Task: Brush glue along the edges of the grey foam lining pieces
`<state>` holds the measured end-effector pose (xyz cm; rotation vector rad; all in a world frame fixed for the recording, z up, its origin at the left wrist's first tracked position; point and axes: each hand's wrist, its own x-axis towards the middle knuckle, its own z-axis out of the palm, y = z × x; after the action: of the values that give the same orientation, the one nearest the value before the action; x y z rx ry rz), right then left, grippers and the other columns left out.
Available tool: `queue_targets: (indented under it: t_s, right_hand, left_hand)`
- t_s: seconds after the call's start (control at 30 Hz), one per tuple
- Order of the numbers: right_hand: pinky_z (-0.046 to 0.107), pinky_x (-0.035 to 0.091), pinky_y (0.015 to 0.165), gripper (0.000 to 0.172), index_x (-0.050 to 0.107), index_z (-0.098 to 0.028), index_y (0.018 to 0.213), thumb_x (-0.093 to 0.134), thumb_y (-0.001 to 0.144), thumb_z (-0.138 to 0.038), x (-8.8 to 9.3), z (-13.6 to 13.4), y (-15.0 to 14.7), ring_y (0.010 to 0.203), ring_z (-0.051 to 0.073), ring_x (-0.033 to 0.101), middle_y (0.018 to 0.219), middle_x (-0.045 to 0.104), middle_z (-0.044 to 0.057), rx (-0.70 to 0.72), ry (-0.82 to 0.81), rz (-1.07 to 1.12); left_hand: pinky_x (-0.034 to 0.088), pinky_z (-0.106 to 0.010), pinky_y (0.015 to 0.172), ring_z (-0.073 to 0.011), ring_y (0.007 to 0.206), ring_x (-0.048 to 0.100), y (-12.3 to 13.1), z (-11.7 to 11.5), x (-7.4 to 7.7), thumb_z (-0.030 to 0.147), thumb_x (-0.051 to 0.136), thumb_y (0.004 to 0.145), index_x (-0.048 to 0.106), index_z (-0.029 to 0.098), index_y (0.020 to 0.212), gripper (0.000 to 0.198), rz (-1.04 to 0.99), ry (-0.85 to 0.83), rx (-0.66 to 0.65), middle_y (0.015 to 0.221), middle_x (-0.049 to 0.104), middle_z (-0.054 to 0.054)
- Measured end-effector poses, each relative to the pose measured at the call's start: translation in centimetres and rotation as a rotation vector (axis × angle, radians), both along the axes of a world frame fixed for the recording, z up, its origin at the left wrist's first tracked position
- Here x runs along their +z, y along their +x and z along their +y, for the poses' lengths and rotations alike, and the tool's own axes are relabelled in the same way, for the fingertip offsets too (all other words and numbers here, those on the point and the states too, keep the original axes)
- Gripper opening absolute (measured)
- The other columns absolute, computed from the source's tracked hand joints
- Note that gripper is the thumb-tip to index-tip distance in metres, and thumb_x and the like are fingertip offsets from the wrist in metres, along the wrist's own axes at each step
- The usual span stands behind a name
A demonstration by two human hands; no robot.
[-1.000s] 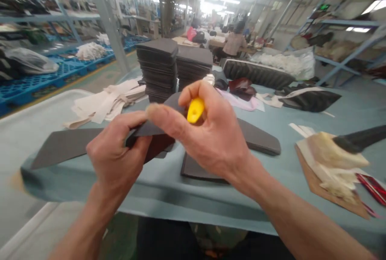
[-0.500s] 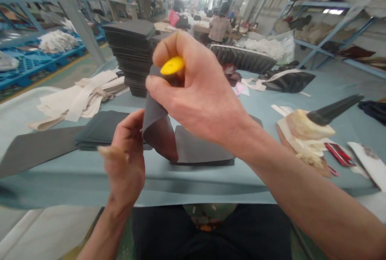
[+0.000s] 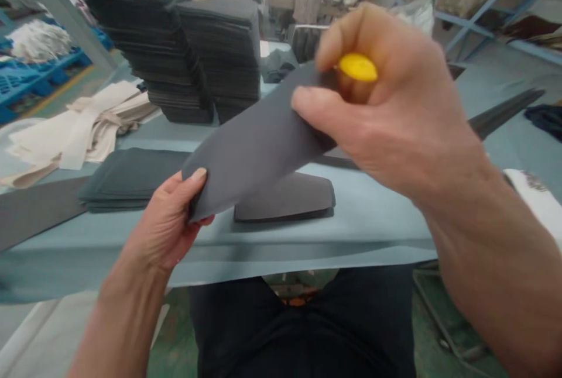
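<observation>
One grey sheet (image 3: 250, 147) pinched by left hand (image 3: 164, 223) and right hand (image 3: 390, 103) | yellow object (image 3: 357, 66) partly hidden inside latter | stacks (image 3: 235, 53) beyond grip

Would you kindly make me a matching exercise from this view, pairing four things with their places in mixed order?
Things
1. Small yellow object
2. Flexible dark-grey sheet
3. Pale cream fabric strips
4. Tall dark-grey stacks of flat pieces

Places
A. On the left side of the blue-green covered table
B. Held between the left hand and the right hand
C. Piled up beyond the held sheet
D. In the right hand only

Pairs: 1-D, 2-B, 3-A, 4-C
</observation>
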<state>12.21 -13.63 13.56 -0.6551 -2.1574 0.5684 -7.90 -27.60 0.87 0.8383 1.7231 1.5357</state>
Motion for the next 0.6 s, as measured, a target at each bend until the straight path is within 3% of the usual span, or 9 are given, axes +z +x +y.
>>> queue_targets:
  t_s: [0.1, 0.17, 0.23, 0.3, 0.47, 0.6]
  right_hand:
    - [0.032, 0.05, 0.071, 0.02, 0.059, -0.024, 0.091, 0.075, 0.082, -0.016, -4.8, 2.0, 3.6, 0.073, 0.013, 0.055, 0.085, 0.062, -0.004, -0.16, 0.019, -0.083]
    - [0.031, 0.044, 0.063, 0.02, 0.06, -0.024, 0.092, 0.076, 0.08, -0.021, -8.4, 3.3, 5.5, 0.065, 0.012, 0.048, 0.078, 0.057, -0.005, -0.245, -0.012, -0.118]
    - [0.031, 0.04, 0.059, 0.02, 0.06, -0.024, 0.091, 0.076, 0.081, -0.028, -11.6, 4.1, 7.0, 0.062, 0.013, 0.045, 0.075, 0.056, -0.005, -0.317, -0.029, -0.123]
    - [0.032, 0.042, 0.06, 0.02, 0.059, -0.025, 0.09, 0.075, 0.083, -0.033, -13.7, 4.3, 8.0, 0.063, 0.014, 0.045, 0.077, 0.057, -0.003, -0.352, -0.026, -0.122]
    - [0.034, 0.045, 0.065, 0.021, 0.058, -0.026, 0.088, 0.074, 0.085, -0.038, -15.7, 4.0, 9.3, 0.069, 0.017, 0.051, 0.082, 0.061, 0.001, -0.366, 0.044, -0.145]
    - [0.034, 0.045, 0.065, 0.02, 0.058, -0.027, 0.09, 0.073, 0.087, -0.039, -16.6, 4.0, 9.3, 0.066, 0.016, 0.052, 0.082, 0.063, 0.0, -0.383, 0.047, -0.126]
  left_hand:
    - [0.051, -0.022, 0.051, -0.0143, 0.064, 0.06, -0.3, 1.4, -0.7, 0.064, 0.093, 0.065, 0.075, 0.021, 0.101, 0.059, -0.05, -0.042, -0.037, 0.076, 0.069, -0.001]
    - [0.056, -0.024, 0.06, -0.0175, 0.074, 0.066, -0.4, 2.4, -1.0, 0.064, 0.097, 0.062, 0.077, 0.018, 0.101, 0.063, -0.02, -0.067, -0.114, 0.083, 0.074, -0.004]
    - [0.054, -0.024, 0.06, -0.0177, 0.073, 0.065, -0.5, 3.3, -1.1, 0.065, 0.096, 0.065, 0.077, 0.017, 0.095, 0.06, 0.066, -0.093, -0.206, 0.082, 0.075, -0.005]
    - [0.044, -0.022, 0.052, -0.0141, 0.062, 0.057, -0.7, 3.9, -1.2, 0.066, 0.092, 0.071, 0.074, 0.018, 0.085, 0.053, 0.19, -0.127, -0.277, 0.072, 0.068, -0.002]
    - [0.03, -0.024, 0.048, -0.0107, 0.052, 0.042, -1.1, 4.3, -1.8, 0.058, 0.076, 0.084, 0.059, 0.021, 0.066, 0.045, 0.4, -0.22, -0.369, 0.057, 0.048, 0.003]
    - [0.022, -0.025, 0.049, -0.0096, 0.054, 0.032, -1.2, 4.3, -2.1, 0.056, 0.074, 0.083, 0.052, 0.021, 0.06, 0.047, 0.521, -0.25, -0.363, 0.056, 0.038, 0.004]
